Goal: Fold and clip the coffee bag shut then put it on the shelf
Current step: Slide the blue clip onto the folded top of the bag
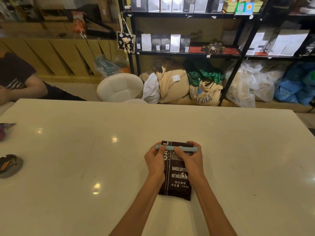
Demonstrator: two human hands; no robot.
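Observation:
A dark brown coffee bag (177, 178) with white print lies flat on the white table (85, 150), its top end pointing away from me. A long light-blue clip (170, 148) lies across the bag's folded top. My left hand (156, 160) pinches the clip's left part with thumb on top. My right hand (191, 159) grips the clip's right part, fingers curled over the bag's far edge. The black shelf (187, 54) with other bags stands beyond the table.
A person sits at the far left (18, 79). A white padded chair (119, 87) stands past the table's far edge. Sacks (204, 92) fill the shelf's floor level. A grey ashtray (10, 166) and a wrapper (5, 128) lie at the table's left edge.

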